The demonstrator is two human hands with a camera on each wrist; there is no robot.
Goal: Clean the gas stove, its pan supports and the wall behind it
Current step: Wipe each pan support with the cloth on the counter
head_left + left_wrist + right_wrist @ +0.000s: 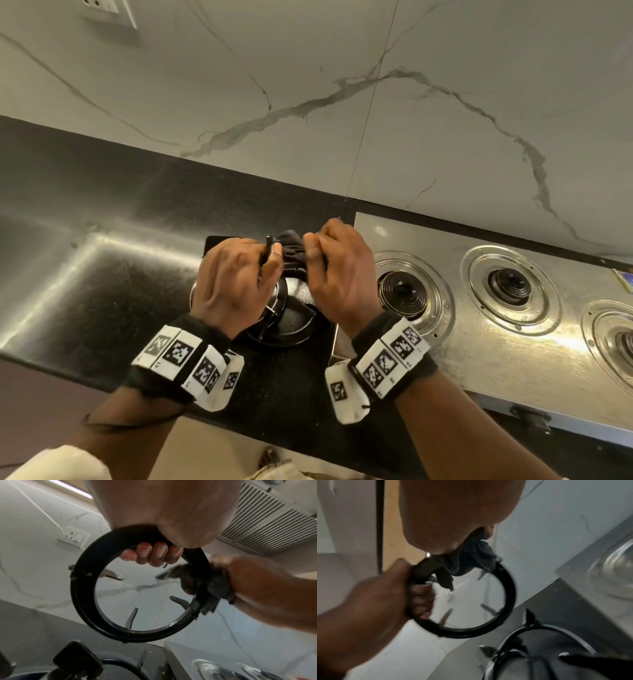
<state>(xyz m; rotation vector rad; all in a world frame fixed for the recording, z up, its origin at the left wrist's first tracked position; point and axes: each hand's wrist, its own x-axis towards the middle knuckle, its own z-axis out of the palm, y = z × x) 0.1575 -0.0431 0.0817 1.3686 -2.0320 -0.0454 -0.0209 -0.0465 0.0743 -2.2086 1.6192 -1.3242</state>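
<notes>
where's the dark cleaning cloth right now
In the right hand, the dark cloth is pressed against the pan support ring held by the left hand, above the counter left of the stove.

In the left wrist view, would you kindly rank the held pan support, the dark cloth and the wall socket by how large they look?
1. Pan support, the ring the left hand grips, largest by far.
2. Dark cloth, bunched on the ring under the right hand.
3. Wall socket, smallest, though it is farther away, so true size is unsure.
</notes>
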